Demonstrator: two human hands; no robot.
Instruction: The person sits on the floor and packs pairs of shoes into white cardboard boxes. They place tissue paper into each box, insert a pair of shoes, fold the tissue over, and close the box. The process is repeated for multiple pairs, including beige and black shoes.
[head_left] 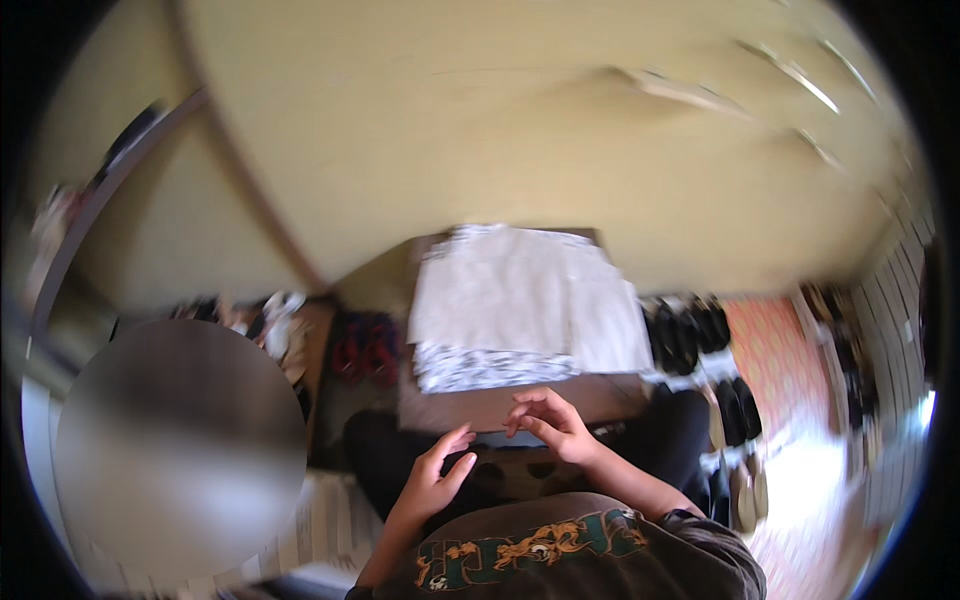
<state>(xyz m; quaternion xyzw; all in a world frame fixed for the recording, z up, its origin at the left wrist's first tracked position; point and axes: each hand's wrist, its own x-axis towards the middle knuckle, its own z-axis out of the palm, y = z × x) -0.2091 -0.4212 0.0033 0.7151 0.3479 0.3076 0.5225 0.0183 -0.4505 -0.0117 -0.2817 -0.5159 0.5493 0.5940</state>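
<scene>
My left hand (439, 478) hovers over my lap, its fingers apart and slightly bent, holding nothing. A little higher and to the right, my right hand (552, 426) is also empty, with loosely curled fingers spread near the front edge of a brown low table (520, 400). Beyond both hands, a pale beige cloth (500, 290) lies flat on the table. Under it shows a black-and-white patterned cloth (490, 368), sticking out along the front and at the far edge. Neither hand touches the cloths.
Pairs of dark shoes (675, 338) line the right side, with beige shoes (746, 495) nearer me. Red-and-dark footwear (365, 350) sits left of the table. A yellowish wall (520, 130) rises behind. A round blurred patch covers the lower left.
</scene>
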